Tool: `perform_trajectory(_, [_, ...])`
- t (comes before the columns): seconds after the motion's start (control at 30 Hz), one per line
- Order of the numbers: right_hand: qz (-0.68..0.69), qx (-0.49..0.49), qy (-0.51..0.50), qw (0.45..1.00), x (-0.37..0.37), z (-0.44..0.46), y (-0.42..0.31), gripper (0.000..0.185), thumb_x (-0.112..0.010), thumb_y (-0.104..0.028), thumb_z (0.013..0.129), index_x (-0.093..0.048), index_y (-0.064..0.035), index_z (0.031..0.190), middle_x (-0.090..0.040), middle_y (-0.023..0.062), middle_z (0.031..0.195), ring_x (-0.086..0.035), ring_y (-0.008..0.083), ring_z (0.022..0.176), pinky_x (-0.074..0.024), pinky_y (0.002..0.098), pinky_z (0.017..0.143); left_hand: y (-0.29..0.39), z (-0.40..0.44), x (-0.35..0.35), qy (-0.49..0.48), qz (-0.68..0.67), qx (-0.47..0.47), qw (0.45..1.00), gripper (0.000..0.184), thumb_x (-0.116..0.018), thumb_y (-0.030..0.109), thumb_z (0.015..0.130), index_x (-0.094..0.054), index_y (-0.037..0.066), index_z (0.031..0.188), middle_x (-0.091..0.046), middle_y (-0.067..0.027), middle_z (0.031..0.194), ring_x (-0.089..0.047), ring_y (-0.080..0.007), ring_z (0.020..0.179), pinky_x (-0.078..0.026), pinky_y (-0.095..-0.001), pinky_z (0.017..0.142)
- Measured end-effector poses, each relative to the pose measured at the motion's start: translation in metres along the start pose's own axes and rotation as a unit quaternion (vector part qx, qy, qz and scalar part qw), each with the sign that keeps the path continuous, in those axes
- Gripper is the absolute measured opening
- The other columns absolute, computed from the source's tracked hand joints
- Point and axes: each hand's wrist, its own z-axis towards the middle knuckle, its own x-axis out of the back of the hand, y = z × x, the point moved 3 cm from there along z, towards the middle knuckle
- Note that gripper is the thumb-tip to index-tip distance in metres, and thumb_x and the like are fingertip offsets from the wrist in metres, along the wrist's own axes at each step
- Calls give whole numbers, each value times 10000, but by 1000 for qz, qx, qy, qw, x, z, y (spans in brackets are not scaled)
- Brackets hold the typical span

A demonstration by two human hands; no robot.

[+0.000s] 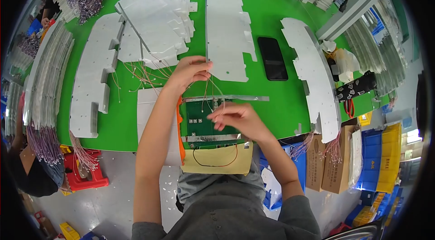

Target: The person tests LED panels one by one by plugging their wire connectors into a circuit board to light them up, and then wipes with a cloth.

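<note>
My left hand (192, 72) is closed around several thin wires (206, 91) with small connectors, near the lower left corner of a long white panel (228, 36). The wires hang down over a green circuit board (199, 115) in front of me. Above that board my right hand (238, 120) pinches one thin pale wire close to its end. Silvery metal strips (213, 138) run along the board's near and far edges. A red and black wire pair (213, 165) loops from the near edge over a yellowish sheet (240, 158).
White panels lie left (93, 77), back (156, 18) and right (312, 77) on the green table (272, 126). A black phone (273, 58) rests by the middle panel. Stacked panels (47, 77) with purple wires stand at far left. Cardboard boxes (333, 163) and blue bins (369, 160) are right.
</note>
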Motion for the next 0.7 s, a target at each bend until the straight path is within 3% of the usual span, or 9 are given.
perform_trajectory(0.07, [3, -3, 132, 991, 25, -5, 13, 123, -581, 31, 803, -645, -2, 903, -613, 48, 738, -554, 108, 667, -470, 184, 640, 1, -3, 3, 5, 85, 20, 996, 217, -651, 116, 783, -582, -50, 905, -598, -82, 721, -577, -118, 594, -511, -198, 586])
perform_trajectory(0.23, [-161, 58, 274, 946, 50, -10, 25, 135, -595, 42, 782, -642, -7, 899, -627, 43, 753, -553, 93, 687, -463, 183, 643, -4, -1, 1, 2, 111, 19, 994, 257, -665, 123, 774, -567, -70, 912, -586, -84, 703, -575, -124, 585, -508, -206, 572])
perform_trajectory(0.4, [-291, 92, 240, 921, 42, -6, 25, 153, -590, 50, 774, -627, -6, 911, -629, 38, 785, -553, 95, 698, -455, 190, 643, -5, 0, 1, 7, 124, 16, 992, 267, -655, 123, 779, -557, -77, 927, -578, -93, 710, -578, -131, 589, -503, -210, 558])
perform_trajectory(0.7, [-362, 188, 224, 885, 40, -4, 27, 250, -575, 68, 736, -575, -47, 958, -566, 34, 888, -544, 153, 729, -442, 239, 638, -11, 0, 5, 15, 99, -9, 995, 266, -664, 107, 766, -528, -42, 939, -543, -71, 726, -576, -127, 577, -481, -189, 518])
